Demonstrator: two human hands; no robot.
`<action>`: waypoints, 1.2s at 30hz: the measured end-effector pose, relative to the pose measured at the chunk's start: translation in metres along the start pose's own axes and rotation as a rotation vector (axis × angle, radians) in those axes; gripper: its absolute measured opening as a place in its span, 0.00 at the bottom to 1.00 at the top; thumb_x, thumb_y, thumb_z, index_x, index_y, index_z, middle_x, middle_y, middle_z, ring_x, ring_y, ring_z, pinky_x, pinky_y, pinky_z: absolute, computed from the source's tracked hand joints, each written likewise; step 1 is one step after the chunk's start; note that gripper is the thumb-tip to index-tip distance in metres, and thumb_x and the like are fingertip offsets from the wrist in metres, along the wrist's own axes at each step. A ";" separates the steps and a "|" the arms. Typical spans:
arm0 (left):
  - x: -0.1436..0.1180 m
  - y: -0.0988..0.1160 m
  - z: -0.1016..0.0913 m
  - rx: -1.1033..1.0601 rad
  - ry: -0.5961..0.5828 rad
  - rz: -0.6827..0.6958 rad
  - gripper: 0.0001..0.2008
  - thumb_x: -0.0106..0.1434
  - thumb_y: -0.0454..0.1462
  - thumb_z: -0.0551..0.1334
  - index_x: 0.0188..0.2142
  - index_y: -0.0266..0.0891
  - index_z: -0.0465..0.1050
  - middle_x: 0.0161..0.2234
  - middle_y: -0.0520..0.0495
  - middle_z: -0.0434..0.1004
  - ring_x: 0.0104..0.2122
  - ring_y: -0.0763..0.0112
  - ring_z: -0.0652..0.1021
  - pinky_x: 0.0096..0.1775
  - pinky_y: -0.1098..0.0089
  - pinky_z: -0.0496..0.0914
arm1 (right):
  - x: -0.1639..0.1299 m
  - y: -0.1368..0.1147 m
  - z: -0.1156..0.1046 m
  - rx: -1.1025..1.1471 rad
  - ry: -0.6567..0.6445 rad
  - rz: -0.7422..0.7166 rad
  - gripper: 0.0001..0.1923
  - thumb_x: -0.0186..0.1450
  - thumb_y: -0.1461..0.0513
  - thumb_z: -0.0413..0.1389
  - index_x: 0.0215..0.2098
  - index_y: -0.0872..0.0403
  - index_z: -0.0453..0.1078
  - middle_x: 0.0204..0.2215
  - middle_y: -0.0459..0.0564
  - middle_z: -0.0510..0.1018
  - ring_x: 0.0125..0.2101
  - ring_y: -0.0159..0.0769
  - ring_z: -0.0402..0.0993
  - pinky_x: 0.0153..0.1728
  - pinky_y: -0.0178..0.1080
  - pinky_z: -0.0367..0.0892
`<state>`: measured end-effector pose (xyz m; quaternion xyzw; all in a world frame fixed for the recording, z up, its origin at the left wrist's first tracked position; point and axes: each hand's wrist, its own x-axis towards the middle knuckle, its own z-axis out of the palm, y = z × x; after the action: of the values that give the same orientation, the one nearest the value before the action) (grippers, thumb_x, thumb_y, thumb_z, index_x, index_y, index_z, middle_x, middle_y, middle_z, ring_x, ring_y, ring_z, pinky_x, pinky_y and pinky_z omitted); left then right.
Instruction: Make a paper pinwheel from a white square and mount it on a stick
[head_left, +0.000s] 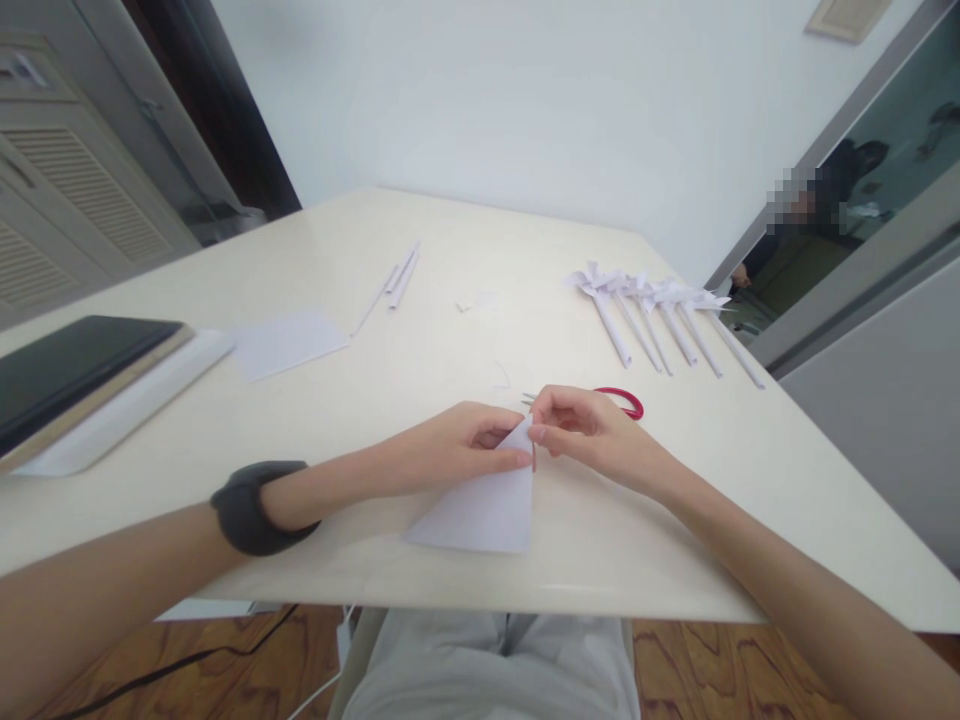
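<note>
A sheet of white paper, triangular in outline as if folded, is held between both hands at the near edge of the table. My left hand, with a black band on its wrist, grips the sheet from the left, thumb on top. At the upper corner, my right hand pinches the paper between thumb and fingers. Just behind the right hand lies a pair of scissors with red handles; the hand covers its middle, and the blade tips show to the left.
Several paper pinwheels on rolled sticks lie at the right. Rolled paper tubes and a flat sheet are at the left, near a dark tablet-like device. Paper scraps dot the white table. A person stands beyond the doorway.
</note>
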<state>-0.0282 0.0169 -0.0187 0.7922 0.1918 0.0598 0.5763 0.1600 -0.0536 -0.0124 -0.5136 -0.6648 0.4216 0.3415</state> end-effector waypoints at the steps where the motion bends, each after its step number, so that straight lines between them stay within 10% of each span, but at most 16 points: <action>1: 0.000 0.000 0.000 0.002 0.005 0.004 0.11 0.63 0.43 0.56 0.37 0.38 0.72 0.30 0.51 0.70 0.28 0.74 0.68 0.27 0.75 0.59 | 0.000 0.000 0.000 -0.001 0.003 -0.006 0.05 0.62 0.61 0.54 0.30 0.54 0.66 0.26 0.44 0.70 0.28 0.31 0.66 0.32 0.35 0.60; 9: -0.001 0.006 -0.004 0.092 -0.035 -0.053 0.17 0.64 0.46 0.53 0.35 0.37 0.74 0.27 0.51 0.70 0.25 0.74 0.68 0.24 0.75 0.58 | 0.001 -0.004 -0.002 0.008 0.057 -0.013 0.05 0.63 0.61 0.53 0.29 0.53 0.64 0.25 0.42 0.67 0.26 0.29 0.65 0.31 0.34 0.62; 17: 0.005 -0.010 -0.009 -0.295 0.040 -0.092 0.10 0.60 0.42 0.60 0.36 0.37 0.71 0.38 0.45 0.76 0.38 0.63 0.77 0.38 0.67 0.70 | -0.009 0.006 -0.055 -0.726 0.084 0.208 0.09 0.63 0.54 0.53 0.37 0.50 0.67 0.39 0.50 0.73 0.36 0.40 0.70 0.35 0.41 0.64; 27: 0.003 -0.008 -0.017 -0.466 0.108 -0.078 0.08 0.63 0.38 0.58 0.38 0.39 0.74 0.39 0.48 0.79 0.40 0.66 0.78 0.41 0.68 0.70 | -0.005 0.026 -0.058 -0.818 -0.006 0.416 0.10 0.61 0.52 0.54 0.33 0.49 0.64 0.34 0.49 0.73 0.30 0.40 0.70 0.28 0.43 0.65; 36: -0.002 0.004 -0.023 -0.488 0.169 -0.158 0.08 0.61 0.36 0.59 0.35 0.41 0.77 0.35 0.50 0.80 0.39 0.64 0.78 0.41 0.67 0.71 | -0.006 0.009 -0.058 0.123 -0.020 0.410 0.09 0.61 0.57 0.57 0.39 0.45 0.64 0.39 0.48 0.72 0.40 0.40 0.70 0.36 0.39 0.68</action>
<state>-0.0369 0.0358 -0.0073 0.6045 0.2803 0.1253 0.7351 0.2159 -0.0463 0.0034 -0.6118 -0.5228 0.5271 0.2730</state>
